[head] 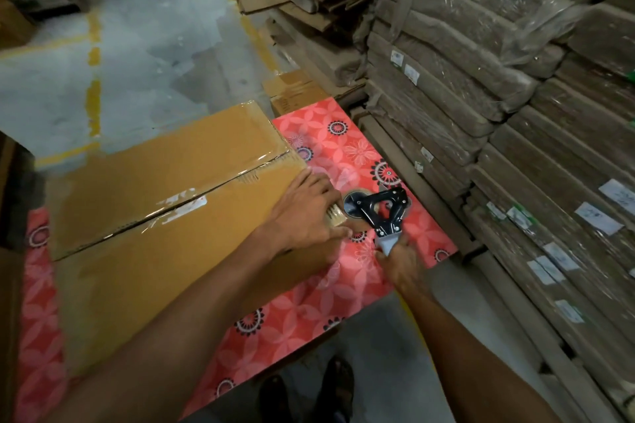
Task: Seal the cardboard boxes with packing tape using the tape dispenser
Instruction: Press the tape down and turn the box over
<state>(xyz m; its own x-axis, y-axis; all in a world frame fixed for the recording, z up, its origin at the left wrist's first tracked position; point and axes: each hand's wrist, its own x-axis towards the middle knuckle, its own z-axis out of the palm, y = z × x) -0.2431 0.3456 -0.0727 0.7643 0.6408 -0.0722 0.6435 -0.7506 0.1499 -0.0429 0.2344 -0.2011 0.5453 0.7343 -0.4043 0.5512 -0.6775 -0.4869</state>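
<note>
White labels [598,218] on wrapped stacks [515,134]: writing too blurred.

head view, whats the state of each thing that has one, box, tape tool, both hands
large brown cardboard box: flaps closed, clear tape along the top seam, resting on the red flowered mat
black metal tape dispenser: held by its handle at the box's right end
left hand: flat, pressing on the box's right end
right hand: closed on the dispenser handle
</note>
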